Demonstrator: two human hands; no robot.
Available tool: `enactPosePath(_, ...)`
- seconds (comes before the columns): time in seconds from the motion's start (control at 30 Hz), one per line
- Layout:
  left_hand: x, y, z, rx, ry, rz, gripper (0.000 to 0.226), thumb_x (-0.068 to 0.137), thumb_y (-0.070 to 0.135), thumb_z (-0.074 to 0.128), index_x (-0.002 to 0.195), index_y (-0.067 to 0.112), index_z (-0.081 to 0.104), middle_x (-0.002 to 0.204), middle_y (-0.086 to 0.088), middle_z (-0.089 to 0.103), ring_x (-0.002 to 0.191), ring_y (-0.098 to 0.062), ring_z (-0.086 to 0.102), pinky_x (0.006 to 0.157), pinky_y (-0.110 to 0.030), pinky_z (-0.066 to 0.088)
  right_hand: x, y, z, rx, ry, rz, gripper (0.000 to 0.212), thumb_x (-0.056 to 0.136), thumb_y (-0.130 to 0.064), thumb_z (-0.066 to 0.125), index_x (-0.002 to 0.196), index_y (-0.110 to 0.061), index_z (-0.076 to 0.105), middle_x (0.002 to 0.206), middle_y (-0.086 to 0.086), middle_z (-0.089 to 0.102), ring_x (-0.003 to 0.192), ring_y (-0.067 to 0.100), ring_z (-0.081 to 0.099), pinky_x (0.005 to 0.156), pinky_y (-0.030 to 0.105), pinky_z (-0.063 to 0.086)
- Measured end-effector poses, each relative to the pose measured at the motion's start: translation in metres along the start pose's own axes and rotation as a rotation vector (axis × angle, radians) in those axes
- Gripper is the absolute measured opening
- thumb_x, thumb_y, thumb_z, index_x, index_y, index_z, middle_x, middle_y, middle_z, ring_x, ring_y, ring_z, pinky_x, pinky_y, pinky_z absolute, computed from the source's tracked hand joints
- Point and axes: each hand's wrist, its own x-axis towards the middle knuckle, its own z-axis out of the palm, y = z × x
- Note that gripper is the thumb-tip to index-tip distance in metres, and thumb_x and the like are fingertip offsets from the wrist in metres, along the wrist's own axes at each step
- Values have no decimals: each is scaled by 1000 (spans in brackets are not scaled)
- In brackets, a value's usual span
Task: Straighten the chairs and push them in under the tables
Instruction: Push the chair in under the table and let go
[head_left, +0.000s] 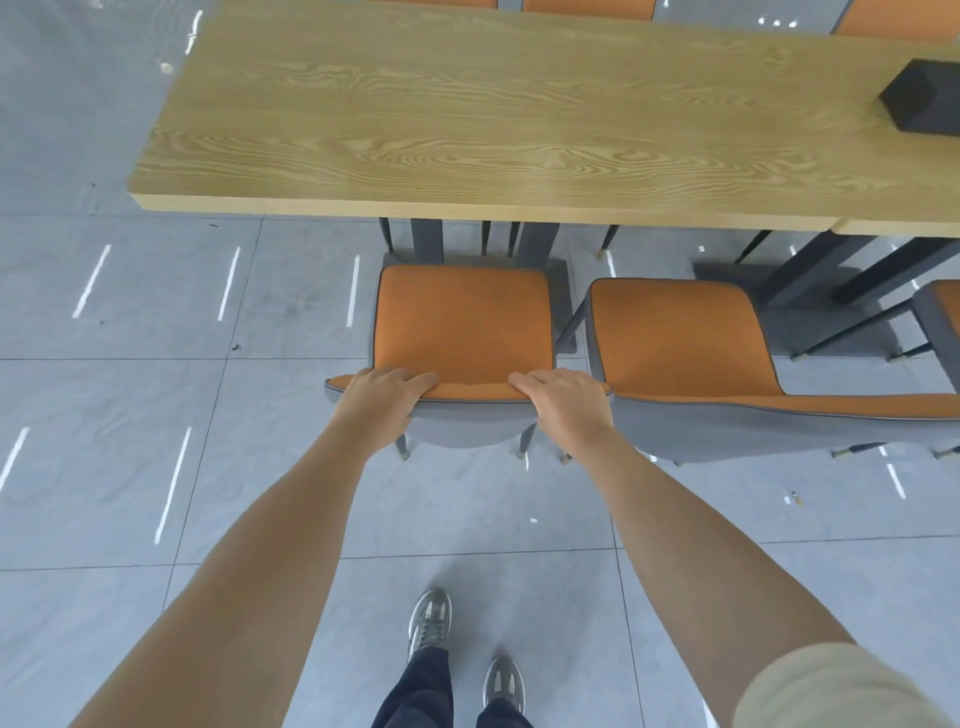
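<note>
Big grey stone-look floor tiles (130, 457) everywhere, glossy enough that ceiling lights show up as white streaks, plus a few dark scuffs. The long light-wood grain table (467, 119) runs across the top, sitting on dark metal legs (426, 241), with a black angular box (922, 101) near its right end. The orange-seated chair with grey shell back (462, 322) is pulled out, its seat entirely clear of the table edge. Left hand (384, 400) and right hand (563, 397) are both curled tight over the top of its backrest, fingers hooked to the seat side. A second matching orange chair (680, 338) stands just beside it on the right, also out. Grey sneakers (428, 618) below.
</note>
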Motion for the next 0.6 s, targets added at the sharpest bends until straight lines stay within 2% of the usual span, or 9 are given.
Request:
enactPosePath(0.07, -2, 2, 2, -5, 11, -7, 50, 89, 14, 53, 137, 24, 40, 121, -2, 59, 110, -26, 55, 94, -33, 40, -1, 1, 0, -4, 17, -28, 50, 55, 19, 64, 93, -14, 68, 65, 5, 65, 54, 26, 59, 50, 23, 28)
enactPosePath(0.13, -3, 3, 2, -8, 20, -13, 50, 89, 15, 53, 137, 24, 40, 122, -1, 59, 111, -26, 55, 94, -33, 39, -2, 2, 0, 9, 33, -49, 52, 65, 19, 55, 105, -13, 64, 77, 8, 67, 67, 28, 61, 57, 26, 29)
enactPosePath(0.2, -3, 3, 3, -13, 22, -20, 50, 89, 15, 52, 137, 24, 40, 123, -1, 59, 112, -26, 55, 95, -33, 38, -2, 3, -2, 9, 73, -50, 52, 65, 20, 55, 104, -13, 64, 78, 8, 67, 67, 27, 60, 58, 26, 28)
enactPosePath(0.33, -4, 2, 3, -11, 36, -21, 51, 89, 14, 53, 137, 25, 40, 124, 1, 59, 111, -25, 56, 94, -32, 39, -2, 3, 0, 39, -33, -38, 52, 77, 13, 44, 118, -16, 56, 94, 8, 65, 82, 27, 56, 65, 30, 28)
enactPosePath(0.5, -8, 4, 2, -18, 28, -18, 50, 88, 15, 55, 136, 25, 42, 124, 0, 59, 111, -25, 56, 93, -34, 40, -6, 0, 0, 52, -56, 9, 52, 83, 5, 50, 126, -22, 50, 103, 3, 64, 95, 27, 58, 76, 31, 38)
enactPosePath(0.6, -8, 6, 2, -26, 25, -23, 48, 87, 17, 54, 133, 25, 44, 118, 0, 62, 108, -24, 57, 92, -33, 41, -11, -4, 2, 29, -57, 82, 44, 83, 0, 58, 122, -20, 51, 100, 2, 63, 95, 25, 56, 81, 31, 38)
